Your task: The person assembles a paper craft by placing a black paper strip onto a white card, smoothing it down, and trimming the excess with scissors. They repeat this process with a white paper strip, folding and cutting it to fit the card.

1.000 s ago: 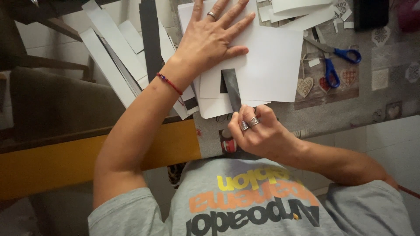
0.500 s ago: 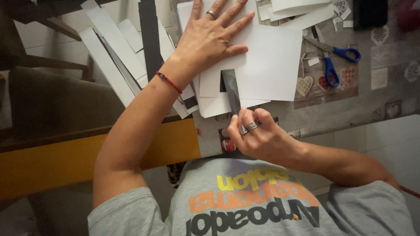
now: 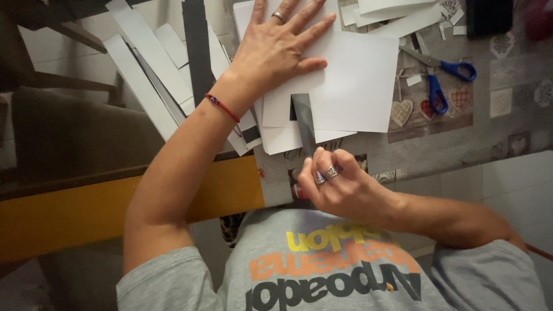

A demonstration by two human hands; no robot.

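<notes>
1. The left hand [image 3: 276, 52] is still pressing flat on the white sheet [image 3: 357, 86], fingers spread wide and holding nothing, just pinning the paper to the desk [image 3: 501, 121]. It is sitting where it was a second ago.
2. The right hand [image 3: 340, 187] is the one that is moving: it is sliding toward the near edge of the desk, a little nearer the person's body than a second ago.
3. Its grip is closed narrow, fingers curled round something small and partly hidden; a bit of red is showing at the near left side of the fist, but I cannot tell what the object is.
4. The dark strip [image 3: 303, 124] is lying between the hands, its far end tucked under the white sheet and its near end running to the right hand's fingertips.
5. As the hand is drawing back, a longer stretch of the strip is showing than before, so the stroke along it looks to be running out toward the near end.
6. The blue scissors [image 3: 446, 78] are lying untouched to the right of the sheet, well apart from both hands.
7. White strips [image 3: 144, 80] are fanning out at the far left, beside the left wrist.
</notes>
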